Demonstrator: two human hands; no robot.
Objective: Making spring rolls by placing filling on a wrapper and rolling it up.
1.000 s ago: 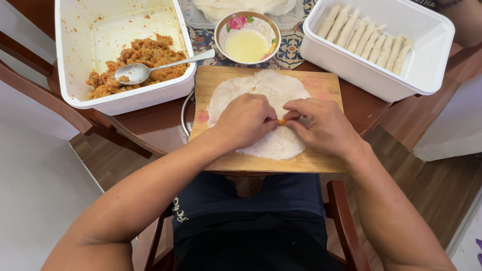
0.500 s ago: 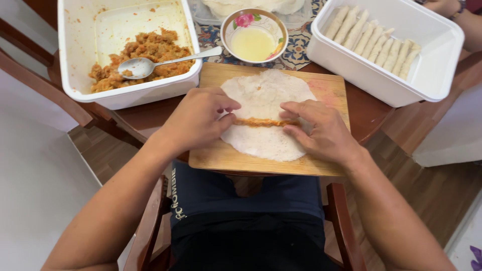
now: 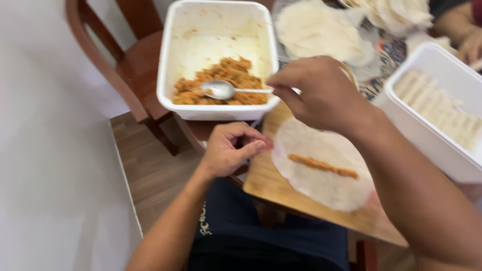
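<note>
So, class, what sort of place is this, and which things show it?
Probably a home dining table used for food preparation: a wooden chair, a tub of filling with a spoon, and a wrapper on a cutting board.

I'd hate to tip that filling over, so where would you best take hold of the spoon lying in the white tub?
By the free end of its handle, coming from the right. The spoon lies with its bowl on the filling and its thin handle pointing right over the tub wall, where the right hand is already pinching it.

one spoon, two white tubs, one wooden board, one filled wrapper
</note>
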